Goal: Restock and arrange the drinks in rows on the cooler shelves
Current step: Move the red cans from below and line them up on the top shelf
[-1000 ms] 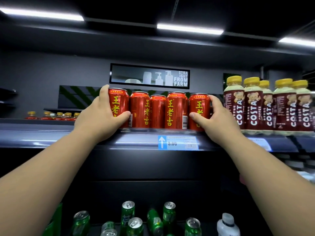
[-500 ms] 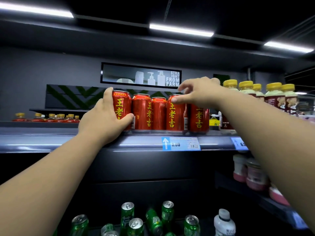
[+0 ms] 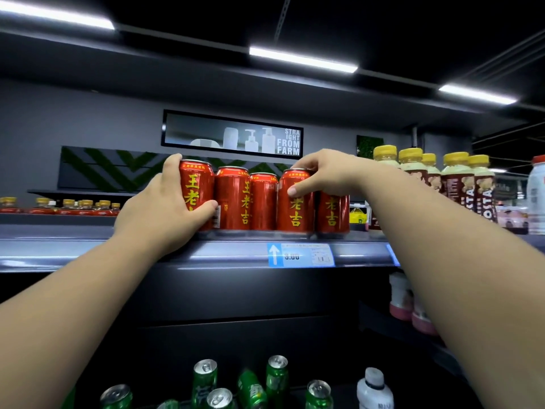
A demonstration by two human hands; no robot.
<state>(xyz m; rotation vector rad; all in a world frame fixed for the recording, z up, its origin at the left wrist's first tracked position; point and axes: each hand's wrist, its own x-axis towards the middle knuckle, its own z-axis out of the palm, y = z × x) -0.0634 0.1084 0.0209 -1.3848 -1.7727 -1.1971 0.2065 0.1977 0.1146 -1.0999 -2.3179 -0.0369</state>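
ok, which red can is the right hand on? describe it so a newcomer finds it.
Start at the grey shelf edge with the blue-arrow price tag. Five red cans stand in a row above it; the target can is fourth from the left. It alone has the right hand gripping its top.

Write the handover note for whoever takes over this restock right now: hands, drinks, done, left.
Left hand grips the leftmost red can, thumb across its front.
Right hand pinches the top of the fourth red can, fingers on its rim.
Five red cans stand upright in a row at the front of the top shelf; Costa coffee bottles stand to their right.
Done: the red row is on the shelf.
Left: probably square it up, since the third can looks set back; green cans below stand scattered, one tilted, beside a white bottle, seemingly not yet arranged.
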